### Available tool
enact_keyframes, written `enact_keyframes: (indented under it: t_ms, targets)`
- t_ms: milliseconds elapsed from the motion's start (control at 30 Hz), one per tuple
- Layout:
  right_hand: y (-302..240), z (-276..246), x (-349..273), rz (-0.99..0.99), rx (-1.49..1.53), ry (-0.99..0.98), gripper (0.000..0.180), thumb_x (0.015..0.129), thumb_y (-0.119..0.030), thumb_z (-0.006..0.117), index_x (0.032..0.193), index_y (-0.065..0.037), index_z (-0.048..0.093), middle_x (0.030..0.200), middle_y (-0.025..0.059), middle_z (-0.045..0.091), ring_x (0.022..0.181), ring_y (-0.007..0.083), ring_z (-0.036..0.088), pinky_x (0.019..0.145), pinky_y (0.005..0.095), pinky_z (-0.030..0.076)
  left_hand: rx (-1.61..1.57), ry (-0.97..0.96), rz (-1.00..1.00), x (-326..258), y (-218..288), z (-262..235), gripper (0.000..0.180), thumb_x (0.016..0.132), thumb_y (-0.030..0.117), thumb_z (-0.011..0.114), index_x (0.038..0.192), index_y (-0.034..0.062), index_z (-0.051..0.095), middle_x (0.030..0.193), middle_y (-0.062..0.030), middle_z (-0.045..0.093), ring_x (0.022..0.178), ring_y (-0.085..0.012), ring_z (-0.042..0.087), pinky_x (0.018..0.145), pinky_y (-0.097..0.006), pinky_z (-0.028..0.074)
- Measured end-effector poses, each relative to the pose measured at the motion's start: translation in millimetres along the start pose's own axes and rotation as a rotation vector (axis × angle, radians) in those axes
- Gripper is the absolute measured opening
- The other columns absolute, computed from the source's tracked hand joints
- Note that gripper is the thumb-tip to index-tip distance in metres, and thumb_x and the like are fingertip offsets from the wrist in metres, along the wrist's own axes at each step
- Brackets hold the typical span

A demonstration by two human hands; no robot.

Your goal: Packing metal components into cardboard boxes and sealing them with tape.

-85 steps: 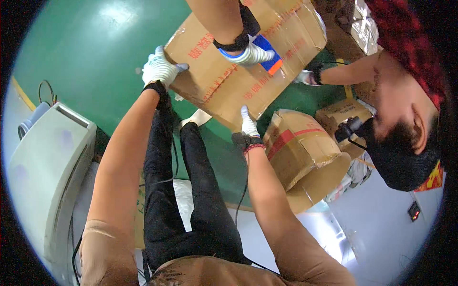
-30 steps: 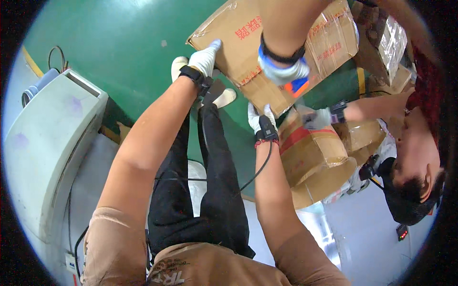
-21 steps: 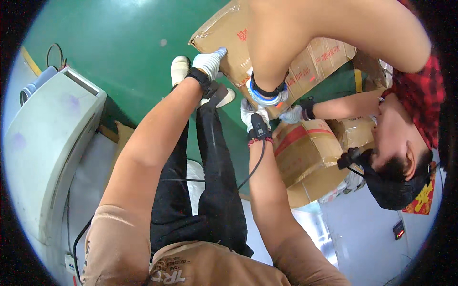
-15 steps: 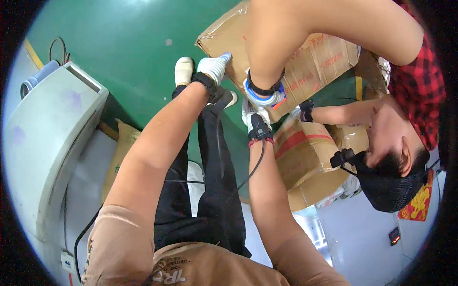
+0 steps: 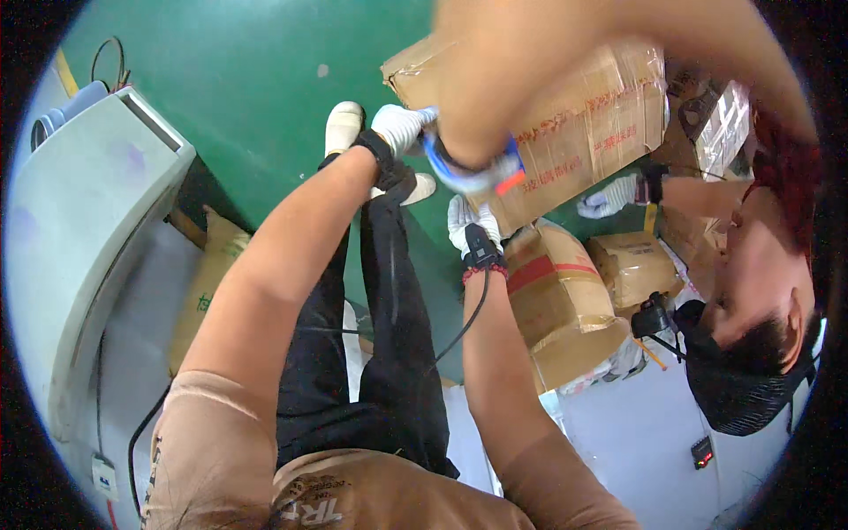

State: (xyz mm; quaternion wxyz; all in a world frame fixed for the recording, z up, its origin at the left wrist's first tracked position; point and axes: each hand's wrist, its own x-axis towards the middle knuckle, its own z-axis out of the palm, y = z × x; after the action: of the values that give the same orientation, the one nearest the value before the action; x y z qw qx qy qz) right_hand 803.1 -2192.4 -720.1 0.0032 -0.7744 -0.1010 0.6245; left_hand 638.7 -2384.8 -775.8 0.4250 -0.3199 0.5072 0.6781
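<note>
A large taped cardboard box [image 5: 583,132] with red print lies ahead of me, partly hidden by a co-worker's bare arm. My left hand [image 5: 399,129], in a white glove, is at its left edge, fingers together and pointing right, the tips beside the co-worker's wrist. My right hand [image 5: 472,224], also gloved, has its fingers bent at the box's near left corner. A small black device [image 5: 481,247] with a cable sits on my right wrist. Blurred at the co-worker's nearer hand is something blue with an orange tip [image 5: 510,183]. The co-worker's other gloved hand [image 5: 609,196] is apart from the box.
Smaller cardboard boxes, one with a red stripe [image 5: 561,287] and another [image 5: 632,265] behind it, stand to the right of my right arm. A pale grey machine cabinet [image 5: 97,203] fills the left side. A yellowish sack [image 5: 208,283] leans beside it. The floor [image 5: 256,71] is green.
The co-worker's far hand has come off the box and moved right; the nearer one has shifted left toward my left hand. The box sits slightly lower and further right in view.
</note>
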Motion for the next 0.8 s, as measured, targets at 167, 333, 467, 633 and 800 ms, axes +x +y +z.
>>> enact_keyframes:
  t_ms: [167, 333, 467, 633, 800]
  targets:
    - [-14, -42, 26, 0.010, 0.055, -0.046, 0.055, 0.101, -0.040, 0.064, 0.135, 0.001, 0.052, 0.138, 0.0146, 0.062, 0.128, 0.0304, 0.060, 0.107, 0.0510, 0.053, 0.033, 0.027, -0.156, -24, 12, 23, 0.037, 0.090, 0.024, 0.079, 0.103, -0.0094, 0.071, 0.090, -0.0196, 0.074, 0.072, -0.0317, 0.073, 0.060, -0.043, 0.063]
    - [-8, -28, 18, 0.045, 0.016, -0.026, 0.048, 0.104, -0.038, 0.060, 0.129, 0.003, 0.057, 0.133, 0.0147, 0.066, 0.120, 0.0323, 0.066, 0.100, 0.0521, 0.058, 0.038, 0.089, -0.148, -22, 10, 15, 0.039, 0.093, 0.030, 0.078, 0.105, -0.0060, 0.072, 0.096, -0.0180, 0.075, 0.073, -0.0293, 0.073, 0.063, -0.042, 0.065]
    - [-7, -31, 22, 0.043, -0.023, -0.004, 0.050, 0.105, -0.039, 0.059, 0.130, 0.003, 0.057, 0.133, 0.0152, 0.066, 0.120, 0.0325, 0.066, 0.099, 0.0515, 0.059, -0.016, 0.089, -0.128, -23, 7, 12, 0.040, 0.093, 0.029, 0.077, 0.107, -0.0077, 0.071, 0.096, -0.0194, 0.074, 0.069, -0.0306, 0.074, 0.059, -0.040, 0.063]
    - [-15, -34, 24, 0.080, -0.007, 0.007, 0.054, 0.102, -0.044, 0.061, 0.133, 0.000, 0.053, 0.132, 0.0149, 0.067, 0.122, 0.0305, 0.066, 0.102, 0.0506, 0.057, 0.131, 0.089, -0.109, -30, 13, 20, 0.043, 0.091, 0.029, 0.076, 0.110, -0.0103, 0.070, 0.096, -0.0206, 0.074, 0.063, -0.0320, 0.073, 0.057, -0.038, 0.058]
    - [-6, -29, 16, 0.058, -0.066, -0.011, 0.054, 0.104, -0.046, 0.057, 0.134, -0.002, 0.052, 0.131, 0.0145, 0.067, 0.120, 0.0303, 0.067, 0.099, 0.0504, 0.059, 0.171, 0.103, -0.096, -28, 10, 13, 0.041, 0.092, 0.027, 0.076, 0.108, -0.0106, 0.071, 0.094, -0.0210, 0.074, 0.063, -0.0317, 0.074, 0.056, -0.038, 0.058]
